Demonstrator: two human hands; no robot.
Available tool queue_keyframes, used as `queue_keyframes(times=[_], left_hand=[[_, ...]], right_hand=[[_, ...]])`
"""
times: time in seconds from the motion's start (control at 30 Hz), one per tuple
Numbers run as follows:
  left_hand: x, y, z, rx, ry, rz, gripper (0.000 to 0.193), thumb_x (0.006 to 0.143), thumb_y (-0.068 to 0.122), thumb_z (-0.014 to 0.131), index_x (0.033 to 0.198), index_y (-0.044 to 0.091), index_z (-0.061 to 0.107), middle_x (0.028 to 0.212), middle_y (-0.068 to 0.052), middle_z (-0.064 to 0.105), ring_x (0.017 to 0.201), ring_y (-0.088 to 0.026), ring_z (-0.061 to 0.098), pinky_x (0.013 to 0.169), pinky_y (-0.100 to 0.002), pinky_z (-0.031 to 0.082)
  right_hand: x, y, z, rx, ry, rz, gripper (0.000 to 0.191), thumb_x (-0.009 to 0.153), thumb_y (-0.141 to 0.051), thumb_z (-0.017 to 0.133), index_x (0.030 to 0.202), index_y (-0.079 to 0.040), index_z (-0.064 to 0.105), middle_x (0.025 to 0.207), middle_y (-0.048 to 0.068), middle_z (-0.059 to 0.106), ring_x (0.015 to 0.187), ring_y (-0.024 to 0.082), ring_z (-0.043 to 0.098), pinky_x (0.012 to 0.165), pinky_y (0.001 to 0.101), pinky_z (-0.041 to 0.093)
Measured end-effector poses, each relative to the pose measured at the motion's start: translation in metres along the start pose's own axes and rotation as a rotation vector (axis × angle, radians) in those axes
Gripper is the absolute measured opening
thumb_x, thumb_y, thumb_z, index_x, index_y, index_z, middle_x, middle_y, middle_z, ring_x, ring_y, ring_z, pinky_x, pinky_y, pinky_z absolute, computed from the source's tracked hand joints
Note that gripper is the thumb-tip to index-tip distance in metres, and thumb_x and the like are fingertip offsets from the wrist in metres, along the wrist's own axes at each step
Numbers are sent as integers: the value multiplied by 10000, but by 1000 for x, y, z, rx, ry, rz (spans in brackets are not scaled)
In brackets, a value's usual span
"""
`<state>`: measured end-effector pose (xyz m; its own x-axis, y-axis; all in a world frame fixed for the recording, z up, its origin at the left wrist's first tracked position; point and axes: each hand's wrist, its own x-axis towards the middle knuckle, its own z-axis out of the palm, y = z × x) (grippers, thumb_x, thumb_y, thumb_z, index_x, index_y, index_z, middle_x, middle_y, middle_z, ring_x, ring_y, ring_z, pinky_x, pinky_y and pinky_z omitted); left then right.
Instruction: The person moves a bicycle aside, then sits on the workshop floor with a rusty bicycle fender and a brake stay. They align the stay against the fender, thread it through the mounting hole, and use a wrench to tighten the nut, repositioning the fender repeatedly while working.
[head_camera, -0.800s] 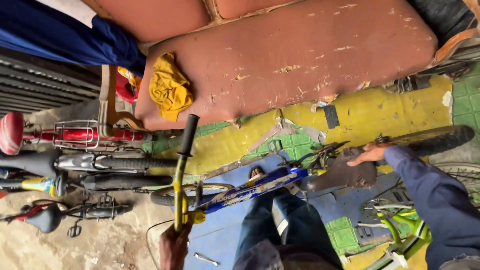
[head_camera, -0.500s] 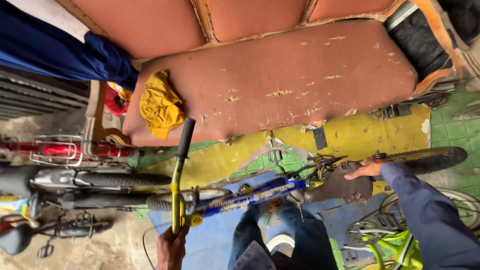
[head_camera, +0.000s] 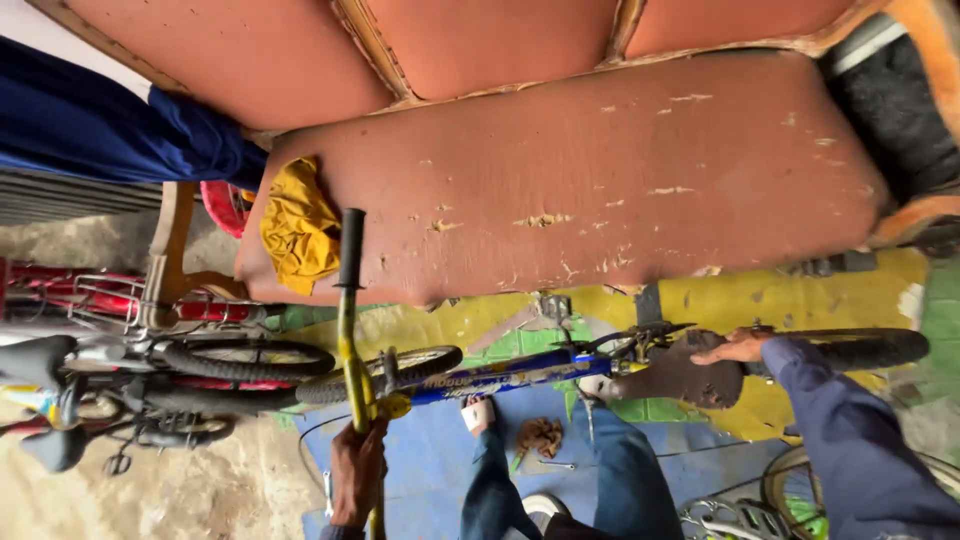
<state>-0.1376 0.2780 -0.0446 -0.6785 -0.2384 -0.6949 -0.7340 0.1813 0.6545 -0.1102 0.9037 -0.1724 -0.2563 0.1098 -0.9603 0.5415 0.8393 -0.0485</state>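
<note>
Gripping the yellow metal handlebar (head_camera: 352, 350) of one small blue-framed bicycle (head_camera: 510, 377), the left hand (head_camera: 356, 487) is clenched around it; the right hand (head_camera: 738, 347) rests, fingers curled, on its worn dark saddle (head_camera: 675, 375). Since earlier, the torn reddish sofa (head_camera: 600, 180) fills more of the view. One yellow cloth (head_camera: 298, 226) lies on its left.

The handlebar's (head_camera: 352, 330) lower end runs off the bottom edge; the sofa (head_camera: 600, 180) hides the bike's (head_camera: 520, 372) far side
</note>
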Motion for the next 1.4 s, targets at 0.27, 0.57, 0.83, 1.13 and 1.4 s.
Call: queue_keyframes(times=[0.27, 0.57, 0.83, 1.13, 1.4], left_hand=[[6, 5, 87, 382, 116, 111, 294, 916, 298, 738, 1028, 28, 773, 602, 8, 508, 551, -68, 380, 463, -301, 326], [46, 30, 139, 430, 124, 225, 290, 901, 286, 745, 1026, 28, 784, 634, -22, 569, 593, -83, 431, 517, -314, 388], [82, 18, 169, 473, 202, 381, 237, 876, 254, 768, 954, 30, 781, 689, 26, 670, 656, -60, 569, 586, -282, 439], [52, 53, 190, 20, 8, 91, 219, 919, 229, 729, 893, 16, 691, 524, 56, 390, 363, -55, 318, 333, -266, 220], [67, 51, 179, 49, -5, 123, 320, 942, 263, 762, 830, 14, 596, 547, 56, 396, 389, -74, 350, 348, -287, 259]], right_hand=[[53, 42, -29, 35, -50, -28, 1514, 546, -889, 817, 1630, -18, 217, 1709, 187, 176, 1582, 359, 174, 1287, 457, 197], [84, 61, -70, 90, 66, -125, 1371, 546, -852, 747, 1656, -313, 151, 1736, 78, 112, 1600, 311, 98, 1284, 511, 141], [113, 65, -94, 135, 317, -97, 1198, 650, -754, 787, 1603, -211, 302, 1631, 196, 253, 1503, 398, 208, 1187, 559, 223], [83, 66, 3, 750, 979, 42, 970, 864, -674, 832, 1470, -37, 421, 1379, 327, 533, 1269, 516, 523, 1077, 612, 459], [81, 65, 10, 1755, 507, -13, 653, 824, -390, 861, 1328, -124, 540, 1233, 75, 601, 1046, 251, 617, 760, 536, 620]])
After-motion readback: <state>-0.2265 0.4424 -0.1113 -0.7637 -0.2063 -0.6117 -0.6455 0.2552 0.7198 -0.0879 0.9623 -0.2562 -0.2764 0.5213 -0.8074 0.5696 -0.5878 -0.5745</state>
